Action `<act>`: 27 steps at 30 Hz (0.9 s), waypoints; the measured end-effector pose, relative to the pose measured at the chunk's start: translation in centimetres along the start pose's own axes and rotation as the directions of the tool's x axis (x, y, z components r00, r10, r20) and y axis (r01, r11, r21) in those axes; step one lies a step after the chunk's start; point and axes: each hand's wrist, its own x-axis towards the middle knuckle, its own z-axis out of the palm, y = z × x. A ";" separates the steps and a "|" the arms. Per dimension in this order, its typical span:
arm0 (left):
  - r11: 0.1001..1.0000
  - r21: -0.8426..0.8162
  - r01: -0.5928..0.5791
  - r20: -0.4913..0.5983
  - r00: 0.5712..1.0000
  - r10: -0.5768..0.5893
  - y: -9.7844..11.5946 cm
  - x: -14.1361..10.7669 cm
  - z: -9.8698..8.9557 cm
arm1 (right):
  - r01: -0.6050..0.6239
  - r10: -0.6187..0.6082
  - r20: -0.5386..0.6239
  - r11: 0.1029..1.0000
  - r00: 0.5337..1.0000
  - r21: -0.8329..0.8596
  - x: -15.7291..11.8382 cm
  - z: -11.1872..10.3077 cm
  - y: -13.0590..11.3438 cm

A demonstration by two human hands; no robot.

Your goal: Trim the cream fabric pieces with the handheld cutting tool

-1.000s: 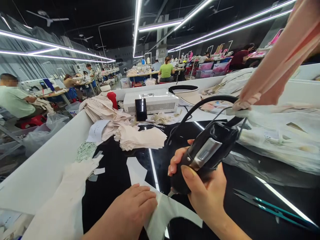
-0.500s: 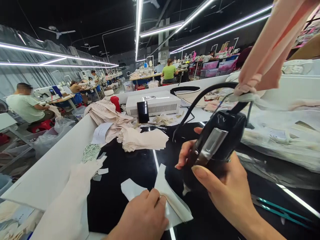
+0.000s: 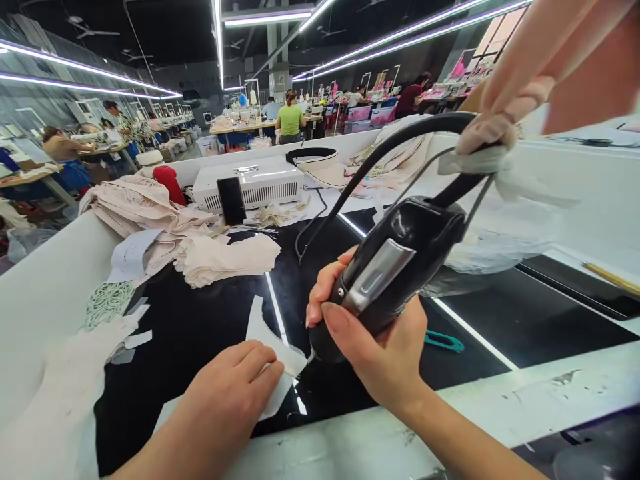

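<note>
My right hand (image 3: pixel 380 340) is wrapped round a black handheld tool (image 3: pixel 400 267) with a silver lever, tilted, its pale tip pointing down-left. A thick black cord leaves its top, where pink and white fabric strips (image 3: pixel 505 127) are tied. My left hand (image 3: pixel 230 393) pinches the edge of a white fabric piece (image 3: pixel 265 327) on the glossy black tabletop (image 3: pixel 190 320). The tool's tip is close to the right corner of that piece; whether they touch, I cannot tell. Part of another white piece shows beneath my left hand.
Pale fabric pieces (image 3: pixel 230 257) and green cords (image 3: pixel 107 300) lie at the left. Behind them stand a phone (image 3: pixel 231 201) and a white vented box (image 3: pixel 250 185). A teal tool (image 3: pixel 444 341) lies right of my right hand. People sit at tables farther off.
The view has turned right. The tool has come down and left beside the white fabric, its tip now close to the piece's corner. Both hands keep their holds.
</note>
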 end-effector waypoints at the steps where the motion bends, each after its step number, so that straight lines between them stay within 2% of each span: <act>1: 0.999 -0.029 -0.024 -0.010 1.000 0.023 0.1 0.3 0.2 | 0.003 -0.003 -0.008 1.000 1.000 0.008 0.0 -0.1 0.1; 7: 0.985 -0.087 -0.146 -0.076 0.987 0.139 0.1 1.4 1.6 | 0.025 -0.024 -0.038 0.999 0.999 0.029 0.1 -0.2 0.8; 12: 0.976 -0.136 -0.171 0.005 0.985 0.174 -0.4 1.3 3.0 | 0.020 -0.019 -0.053 1.000 0.998 0.013 0.0 -0.1 0.7; 15: 0.974 -0.161 -0.161 0.048 0.984 0.171 -0.7 1.1 3.6 | 0.013 -0.012 -0.049 1.000 0.999 0.012 -0.2 -0.1 0.7; 22: 0.982 -0.128 -0.142 0.059 0.987 0.151 -1.3 0.0 4.2 | 0.032 -0.032 -0.053 0.999 0.998 0.004 -0.6 -0.3 0.8; 27: 0.987 -0.103 -0.124 -0.047 0.992 0.120 -1.1 0.0 4.5 | 0.038 -0.037 -0.025 0.999 0.999 0.030 -0.7 -0.3 0.9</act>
